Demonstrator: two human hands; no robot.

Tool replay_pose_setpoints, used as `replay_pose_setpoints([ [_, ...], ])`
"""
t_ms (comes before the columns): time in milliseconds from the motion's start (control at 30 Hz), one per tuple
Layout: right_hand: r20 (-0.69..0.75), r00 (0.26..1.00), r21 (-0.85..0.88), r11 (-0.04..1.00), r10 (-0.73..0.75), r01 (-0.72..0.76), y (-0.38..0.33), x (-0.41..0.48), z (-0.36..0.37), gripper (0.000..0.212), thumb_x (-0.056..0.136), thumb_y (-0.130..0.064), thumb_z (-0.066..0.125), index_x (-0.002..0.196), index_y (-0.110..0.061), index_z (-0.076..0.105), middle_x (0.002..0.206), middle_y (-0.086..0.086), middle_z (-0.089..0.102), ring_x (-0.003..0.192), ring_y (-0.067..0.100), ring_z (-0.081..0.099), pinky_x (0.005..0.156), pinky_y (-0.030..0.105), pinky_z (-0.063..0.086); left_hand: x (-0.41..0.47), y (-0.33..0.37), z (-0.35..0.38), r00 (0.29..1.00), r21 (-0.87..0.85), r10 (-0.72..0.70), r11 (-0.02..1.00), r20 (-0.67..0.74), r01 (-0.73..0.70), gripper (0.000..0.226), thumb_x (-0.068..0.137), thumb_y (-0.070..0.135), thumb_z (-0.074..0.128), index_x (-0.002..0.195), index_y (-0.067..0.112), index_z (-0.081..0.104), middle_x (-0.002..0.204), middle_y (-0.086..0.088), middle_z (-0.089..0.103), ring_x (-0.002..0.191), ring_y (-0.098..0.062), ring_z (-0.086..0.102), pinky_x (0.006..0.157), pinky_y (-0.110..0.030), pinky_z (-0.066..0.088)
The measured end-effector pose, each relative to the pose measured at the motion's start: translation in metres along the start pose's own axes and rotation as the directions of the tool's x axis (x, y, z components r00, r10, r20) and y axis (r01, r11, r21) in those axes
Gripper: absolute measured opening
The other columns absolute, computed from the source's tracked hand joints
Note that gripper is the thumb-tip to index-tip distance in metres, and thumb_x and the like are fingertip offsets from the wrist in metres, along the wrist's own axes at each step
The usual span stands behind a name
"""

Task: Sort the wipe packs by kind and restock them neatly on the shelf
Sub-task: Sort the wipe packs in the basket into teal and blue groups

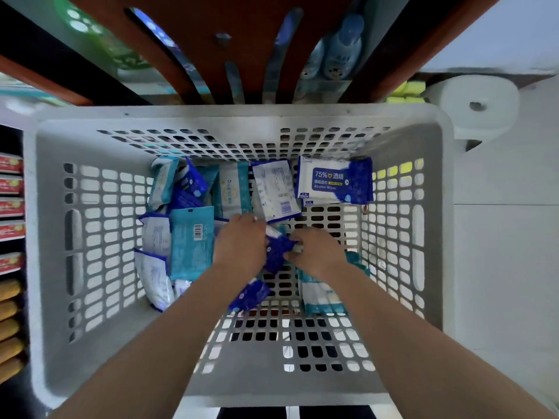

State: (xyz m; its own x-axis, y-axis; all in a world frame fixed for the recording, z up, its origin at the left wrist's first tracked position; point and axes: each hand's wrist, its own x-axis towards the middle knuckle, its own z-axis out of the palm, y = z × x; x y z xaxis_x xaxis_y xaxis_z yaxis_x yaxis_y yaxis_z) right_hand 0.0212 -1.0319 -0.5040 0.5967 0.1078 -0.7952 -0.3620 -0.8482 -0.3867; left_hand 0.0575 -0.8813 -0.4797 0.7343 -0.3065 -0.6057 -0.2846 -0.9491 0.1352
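Down low, I have both hands close together. The right hand [317, 252] pinches the dark blue wipe pack [278, 249] lying between them. The left hand [240, 240] curls at its other edge, and I cannot tell its grip. Just left of that hand lies a teal pack [192, 240], and beyond the knuckles a white-backed pack [276, 192]. The alcohol wipes pack [334, 184] sits in the far right corner of the grey basket [242, 114].

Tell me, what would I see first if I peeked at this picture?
A big grey basket fills the view, with blue and teal wipe packs jumbled at its bottom. In the middle, the left hand and right hand meet at a dark blue pack. In its far right corner lies a white-and-blue alcohol wipes pack.
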Motion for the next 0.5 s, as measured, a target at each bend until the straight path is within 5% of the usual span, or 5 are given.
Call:
replay_pose_setpoints([
  [133, 0.037, 0.999, 0.182, 0.982, 0.036, -0.042, -0.015, 0.029, 0.022, 0.051, 0.085, -0.033, 0.068, 0.130, -0.018, 0.050, 0.126, 0.009, 0.057, 0.113, 0.026, 0.054, 0.090, 0.034, 0.048, 0.017, -0.027, -0.004, 0.996, 0.108, 0.034, 0.993, 0.081, -0.042, 0.035, 0.089, 0.017, 0.057, 0.124, 0.014, 0.053, 0.126, -0.008, 0.050, 0.119, -0.026, 0.044, 0.100, -0.037, 0.041],
  [233, -0.095, 0.991, 0.107, 0.991, 0.091, -0.081, -0.017, 0.042, 0.038, 0.053, 0.083, -0.036, 0.068, 0.129, -0.016, 0.049, 0.130, 0.011, 0.048, 0.113, 0.029, 0.053, 0.090, 0.037, 0.049, 0.037, -0.021, 0.003, 0.990, 0.089, 0.103, 0.990, 0.092, -0.111, 0.045, 0.089, 0.011, 0.056, 0.133, 0.013, 0.047, 0.138, -0.009, 0.042, 0.128, -0.027, 0.038, 0.106, -0.038, 0.036],
  [400, -0.114, 0.985, 0.172, 0.979, 0.130, -0.110, -0.023, 0.046, 0.045, 0.040, 0.082, -0.041, 0.068, 0.117, -0.024, 0.059, 0.110, 0.002, 0.066, 0.096, 0.022, 0.064, 0.078, 0.039, 0.056, 0.075, 0.000, 0.018, 0.983, -0.003, 0.122, 0.992, 0.138, -0.123, 0.079, 0.092, 0.014, 0.056, 0.153, 0.018, 0.006, 0.161, -0.007, -0.006, 0.148, -0.025, 0.000, 0.120, -0.042, 0.008],
  [500, -0.093, 0.988, 0.236, 0.967, 0.122, -0.097, -0.017, 0.040, 0.041, 0.033, 0.083, -0.036, 0.067, 0.114, -0.024, 0.063, 0.102, 0.001, 0.070, 0.090, 0.021, 0.066, 0.073, 0.035, 0.055, 0.086, 0.006, 0.029, 0.990, 0.055, 0.088, 0.994, 0.111, -0.094, 0.090, 0.090, 0.024, 0.059, 0.153, 0.021, -0.005, 0.161, -0.005, -0.010, 0.148, -0.025, -0.004, 0.119, -0.045, 0.007],
])
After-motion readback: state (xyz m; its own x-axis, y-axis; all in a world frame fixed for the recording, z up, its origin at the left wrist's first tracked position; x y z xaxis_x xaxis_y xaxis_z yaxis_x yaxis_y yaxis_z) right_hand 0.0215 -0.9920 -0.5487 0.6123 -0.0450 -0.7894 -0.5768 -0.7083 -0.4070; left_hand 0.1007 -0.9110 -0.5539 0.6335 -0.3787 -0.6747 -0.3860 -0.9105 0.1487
